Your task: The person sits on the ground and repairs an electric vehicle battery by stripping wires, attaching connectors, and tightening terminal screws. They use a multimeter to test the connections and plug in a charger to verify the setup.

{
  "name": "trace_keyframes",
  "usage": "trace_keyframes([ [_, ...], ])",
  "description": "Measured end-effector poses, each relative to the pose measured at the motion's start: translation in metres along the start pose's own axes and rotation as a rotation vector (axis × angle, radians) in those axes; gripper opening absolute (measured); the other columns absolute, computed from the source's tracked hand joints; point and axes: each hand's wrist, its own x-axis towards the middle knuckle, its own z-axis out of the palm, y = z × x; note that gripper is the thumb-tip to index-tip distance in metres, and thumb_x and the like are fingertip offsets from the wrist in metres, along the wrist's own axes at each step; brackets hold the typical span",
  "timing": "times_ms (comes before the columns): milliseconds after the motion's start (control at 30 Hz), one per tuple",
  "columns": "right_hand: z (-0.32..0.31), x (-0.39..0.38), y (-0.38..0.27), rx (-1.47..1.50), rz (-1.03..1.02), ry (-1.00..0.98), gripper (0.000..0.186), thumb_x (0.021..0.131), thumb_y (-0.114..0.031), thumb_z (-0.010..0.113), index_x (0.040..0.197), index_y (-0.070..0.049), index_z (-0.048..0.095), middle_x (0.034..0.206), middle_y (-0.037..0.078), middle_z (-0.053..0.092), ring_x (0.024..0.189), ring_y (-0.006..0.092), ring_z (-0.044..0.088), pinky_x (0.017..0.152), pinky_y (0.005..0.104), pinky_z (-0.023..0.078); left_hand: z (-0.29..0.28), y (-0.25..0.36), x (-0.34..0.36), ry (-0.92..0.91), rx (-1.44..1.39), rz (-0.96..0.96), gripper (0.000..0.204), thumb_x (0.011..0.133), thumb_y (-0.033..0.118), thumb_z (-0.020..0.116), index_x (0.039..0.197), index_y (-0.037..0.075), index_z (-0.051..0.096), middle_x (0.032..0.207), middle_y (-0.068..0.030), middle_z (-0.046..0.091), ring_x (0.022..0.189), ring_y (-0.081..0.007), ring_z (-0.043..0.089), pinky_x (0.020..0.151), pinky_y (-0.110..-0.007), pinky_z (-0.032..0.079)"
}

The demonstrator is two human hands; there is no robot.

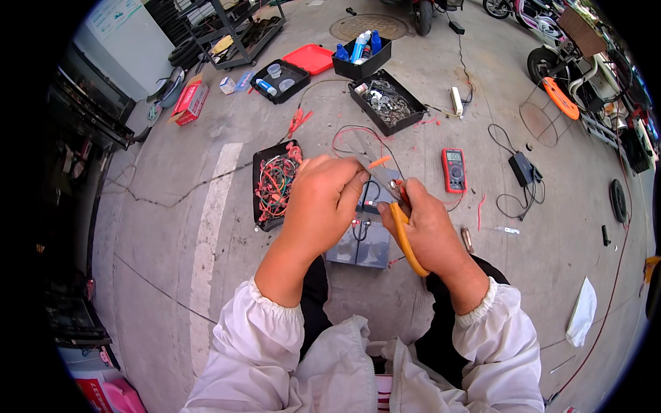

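Left hand (323, 193) pinches an orange strip (379, 162), its long axis slanting up-right. Yellow-handled scissors (402, 233), clasped in the right hand (432, 230), point up-left, seemingly across the strip

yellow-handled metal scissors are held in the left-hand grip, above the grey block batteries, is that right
Not the left-hand grip: the head view shows the yellow-handled metal scissors held in the right-hand grip, above the grey block batteries.

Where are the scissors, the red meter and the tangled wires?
Scissors (403, 239): head view, on the yellow handle.
Red meter (454, 171): head view, on its front.
Tangled wires (277, 180): head view, on the tangle's middle.
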Motion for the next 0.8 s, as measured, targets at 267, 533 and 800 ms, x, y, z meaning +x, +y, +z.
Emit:
trace_keyframes([
  [267, -0.001, -0.001, -0.008, -0.066, 0.000, 0.041, 0.035, 0.084, -0.021, 0.074, 0.102, 0.001, 0.055, 0.092, 0.022, 0.067, 0.085, 0.0420, 0.066, 0.069, 0.0470, 0.051, 0.001, 0.002, -0.002, 0.103, -0.120, -0.073, 0.008, 0.086, 0.009, 0.068, 0.085, 0.001, 0.066, 0.078, -0.0125, 0.063, 0.073, -0.0295, 0.058, 0.068, -0.038, 0.044],
  [533, -0.001, 0.001, -0.002, -0.091, -0.219, 0.120, 0.042, 0.082, -0.024, 0.076, 0.105, 0.000, 0.051, 0.093, 0.020, 0.062, 0.088, 0.0392, 0.060, 0.074, 0.0450, 0.049, -0.008, -0.010, -0.010, -0.160, -0.612, -0.440, 0.012, 0.096, 0.007, 0.062, 0.100, -0.003, 0.068, 0.085, -0.0009, 0.064, 0.078, -0.0084, 0.060, 0.064, -0.024, 0.053],
  [800, -0.001, 0.002, -0.007, -0.114, -0.113, 0.022, 0.040, 0.082, -0.026, 0.074, 0.103, 0.000, 0.052, 0.088, 0.021, 0.063, 0.083, 0.0411, 0.063, 0.069, 0.0465, 0.049, -0.010, -0.015, -0.015, -0.112, -0.572, -0.382, 0.016, 0.091, 0.007, 0.064, 0.105, 0.000, 0.069, 0.083, -0.0029, 0.066, 0.070, -0.0068, 0.058, 0.059, -0.026, 0.046],
])
